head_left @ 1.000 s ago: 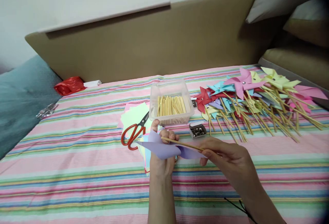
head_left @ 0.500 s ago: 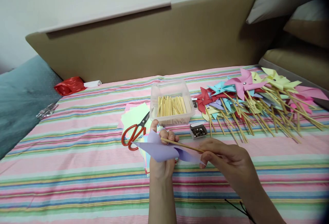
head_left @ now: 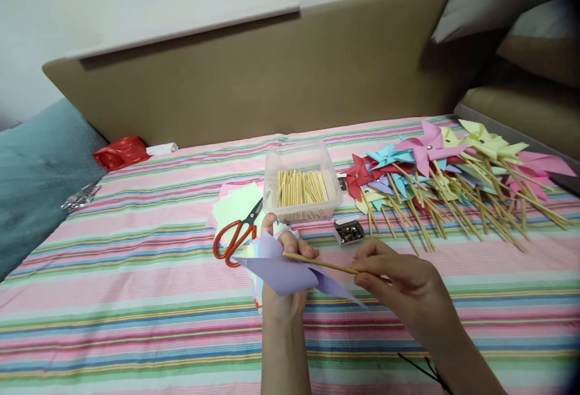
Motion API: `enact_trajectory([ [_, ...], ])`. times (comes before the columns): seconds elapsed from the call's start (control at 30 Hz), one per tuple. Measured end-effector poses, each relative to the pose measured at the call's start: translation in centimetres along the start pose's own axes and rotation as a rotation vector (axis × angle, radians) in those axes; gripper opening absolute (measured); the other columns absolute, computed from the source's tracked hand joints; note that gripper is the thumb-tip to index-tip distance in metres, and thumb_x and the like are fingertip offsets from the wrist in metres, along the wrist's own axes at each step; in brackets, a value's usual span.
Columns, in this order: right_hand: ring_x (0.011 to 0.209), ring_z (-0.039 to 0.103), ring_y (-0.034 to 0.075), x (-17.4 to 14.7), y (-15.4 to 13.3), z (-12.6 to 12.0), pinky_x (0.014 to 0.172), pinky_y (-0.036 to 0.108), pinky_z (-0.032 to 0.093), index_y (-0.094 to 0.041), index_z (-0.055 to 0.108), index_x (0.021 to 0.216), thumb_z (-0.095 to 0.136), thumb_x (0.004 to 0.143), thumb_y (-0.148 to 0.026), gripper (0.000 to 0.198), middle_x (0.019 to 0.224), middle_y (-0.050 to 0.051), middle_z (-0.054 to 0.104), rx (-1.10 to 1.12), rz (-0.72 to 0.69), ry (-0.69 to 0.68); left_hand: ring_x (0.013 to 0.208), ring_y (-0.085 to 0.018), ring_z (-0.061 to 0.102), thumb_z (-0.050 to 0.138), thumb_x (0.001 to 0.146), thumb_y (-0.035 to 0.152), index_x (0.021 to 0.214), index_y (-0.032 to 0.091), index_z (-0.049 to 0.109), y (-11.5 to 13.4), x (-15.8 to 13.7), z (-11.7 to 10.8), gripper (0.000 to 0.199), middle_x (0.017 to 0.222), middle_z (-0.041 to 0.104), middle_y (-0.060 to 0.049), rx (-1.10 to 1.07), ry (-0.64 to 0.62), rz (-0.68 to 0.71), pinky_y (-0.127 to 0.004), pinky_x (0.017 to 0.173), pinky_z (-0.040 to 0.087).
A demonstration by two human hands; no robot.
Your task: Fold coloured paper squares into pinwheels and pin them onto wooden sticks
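A purple paper pinwheel point(head_left: 283, 275) lies across my left hand point(head_left: 290, 298), whose fingers curl up behind it and hold it from below. The thumb or a finger points upward past the paper. Between the thumb and fingers of my right hand point(head_left: 403, 277) is a thin wooden stick point(head_left: 333, 265). Its far end reaches the middle of the pinwheel, by my left fingertips. Whether stick and paper are joined there is hidden. Just beyond my hands sits a small box of metal pins point(head_left: 348, 232).
Behind my hands stands a clear plastic box point(head_left: 333, 199) of wooden sticks. Red-handled scissors point(head_left: 235, 239) rest on coloured paper sheets point(head_left: 233, 208). Finished pinwheels point(head_left: 428, 148) are heaped at the right. A red plastic bag point(head_left: 121, 153) lies far left on the striped cloth point(head_left: 113, 304).
The pinwheel has tilted slightly and its right tip has dropped away from my right fingers. The stick's near end sits a little lower in my right hand.
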State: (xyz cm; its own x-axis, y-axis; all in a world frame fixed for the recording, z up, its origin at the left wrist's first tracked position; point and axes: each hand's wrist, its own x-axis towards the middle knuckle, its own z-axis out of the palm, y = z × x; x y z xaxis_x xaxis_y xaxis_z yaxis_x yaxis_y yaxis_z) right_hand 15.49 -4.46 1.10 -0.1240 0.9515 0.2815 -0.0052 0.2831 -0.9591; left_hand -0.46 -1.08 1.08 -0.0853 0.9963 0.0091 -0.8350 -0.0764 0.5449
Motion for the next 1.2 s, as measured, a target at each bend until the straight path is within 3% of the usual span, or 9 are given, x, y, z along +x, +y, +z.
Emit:
enact_trajectory([
  [0.3, 0.071, 0.051, 0.015, 0.3, -0.2, 0.2, 0.058, 0.026, 0.044, -0.034, 0.076, 0.09, 0.067, 0.083, -0.019, 0.02, 0.069, 0.001, 0.06, -0.005, -0.03, -0.016, 0.049, -0.006, 0.057, 0.071, 0.08, 0.032, 0.105, 0.027, 0.057, -0.3, 0.2, -0.6, 0.03, 0.057, 0.056, 0.01, -0.05, -0.035, 0.087, -0.018, 0.054, 0.048],
  [0.57, 0.07, 0.052, 0.016, 0.3, -0.3, 0.2, 0.056, 0.026, 0.045, -0.034, 0.077, 0.094, 0.067, 0.082, -0.018, 0.022, 0.067, 0.002, 0.062, 0.004, -0.039, -0.024, 0.044, -0.006, 0.053, 0.075, 0.074, 0.033, 0.11, 0.03, 0.054, 0.0, 0.2, -0.2, 0.041, 0.052, 0.053, 0.012, -0.039, -0.01, 0.086, -0.019, 0.051, 0.045],
  [0.77, 0.07, 0.053, 0.017, 0.3, -0.3, 0.3, 0.056, 0.027, 0.046, -0.031, 0.078, 0.092, 0.068, 0.082, -0.021, 0.018, 0.066, 0.003, 0.062, -0.008, -0.031, -0.022, 0.043, -0.007, 0.05, 0.072, 0.076, 0.041, 0.105, 0.03, 0.057, 0.2, 0.3, -0.6, 0.034, 0.052, 0.05, 0.01, 0.008, -0.053, 0.063, -0.021, 0.05, 0.045],
  [0.9, 0.066, 0.052, 0.015, 0.3, -0.5, 0.5, 0.054, 0.026, 0.044, -0.029, 0.078, 0.087, 0.068, 0.082, -0.023, 0.012, 0.067, 0.002, 0.059, 0.001, -0.001, 0.01, 0.045, -0.006, 0.051, 0.072, 0.078, 0.036, 0.103, 0.029, 0.057, 0.2, 0.3, -0.6, 0.03, 0.052, 0.05, 0.01, 0.035, -0.04, 0.049, -0.02, 0.054, 0.047],
  [1.03, 0.061, 0.054, 0.013, 0.3, -0.5, 0.5, 0.052, 0.025, 0.044, -0.023, 0.074, 0.083, 0.066, 0.083, -0.026, 0.009, 0.07, 0.002, 0.059, -0.011, 0.083, 0.016, 0.051, -0.006, 0.056, 0.081, 0.067, 0.03, 0.102, 0.029, 0.056, 0.1, 0.1, 0.2, 0.043, 0.057, 0.054, 0.011, 0.035, 0.01, 0.091, -0.019, 0.059, 0.049],
  [1.13, 0.067, 0.06, 0.014, 0.4, -0.3, 0.1, 0.065, 0.027, 0.049, -0.022, 0.07, 0.089, 0.063, 0.085, -0.026, 0.01, 0.073, 0.001, 0.065, -0.086, 0.122, -0.011, 0.059, -0.007, 0.06, 0.087, 0.057, 0.022, 0.103, 0.028, 0.054, 0.2, 0.2, 0.5, 0.057, 0.065, 0.058, 0.01, 0.098, 0.062, 0.149, -0.02, 0.066, 0.051],
  [1.2, 0.077, 0.065, 0.017, 0.5, -0.1, -0.2, 0.073, 0.029, 0.051, -0.022, 0.07, 0.087, 0.062, 0.085, -0.026, 0.009, 0.078, 0.002, 0.069, -0.164, 0.156, -0.034, 0.064, -0.008, 0.062, 0.086, 0.058, 0.02, 0.105, 0.027, 0.052, 0.4, 0.3, 0.6, 0.058, 0.073, 0.062, 0.007, 0.187, 0.127, 0.187, -0.021, 0.068, 0.051],
])
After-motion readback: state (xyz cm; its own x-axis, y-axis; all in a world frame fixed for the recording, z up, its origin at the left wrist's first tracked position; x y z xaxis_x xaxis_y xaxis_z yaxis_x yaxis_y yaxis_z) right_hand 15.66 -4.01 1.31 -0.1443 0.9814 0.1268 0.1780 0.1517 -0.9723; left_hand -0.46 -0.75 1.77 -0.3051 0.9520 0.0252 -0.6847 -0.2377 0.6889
